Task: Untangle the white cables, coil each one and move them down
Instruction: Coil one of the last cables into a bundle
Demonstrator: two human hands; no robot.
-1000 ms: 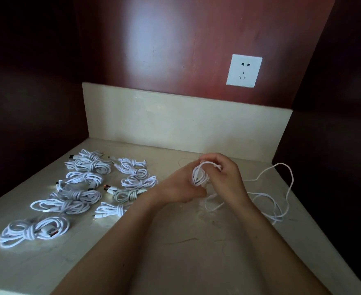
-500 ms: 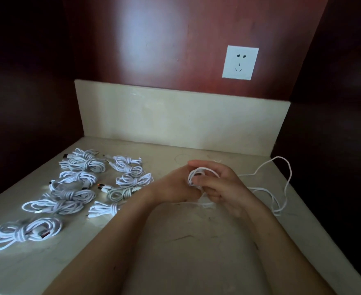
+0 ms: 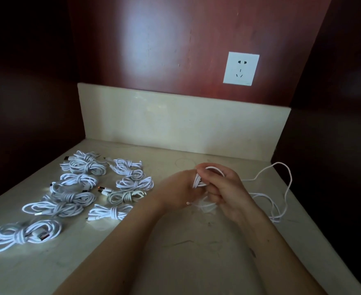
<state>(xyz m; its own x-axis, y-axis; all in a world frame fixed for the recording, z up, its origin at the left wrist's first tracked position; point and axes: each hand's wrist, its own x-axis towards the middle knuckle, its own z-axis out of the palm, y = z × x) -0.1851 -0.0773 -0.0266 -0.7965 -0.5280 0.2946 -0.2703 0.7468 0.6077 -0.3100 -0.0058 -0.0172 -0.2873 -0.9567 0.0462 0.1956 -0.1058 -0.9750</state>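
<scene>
White cable loops sat between two hands above the worktop. The left hand and right hand each had a tight grip on them. Its loose end trailed right. Coiled cables lay left.

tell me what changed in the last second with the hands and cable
The right hand slid from over the top of the coil to beside it, apparently laying on another turn. Both it and the left hand kept their grip. The loose tail and tied bundles stayed put.
</scene>
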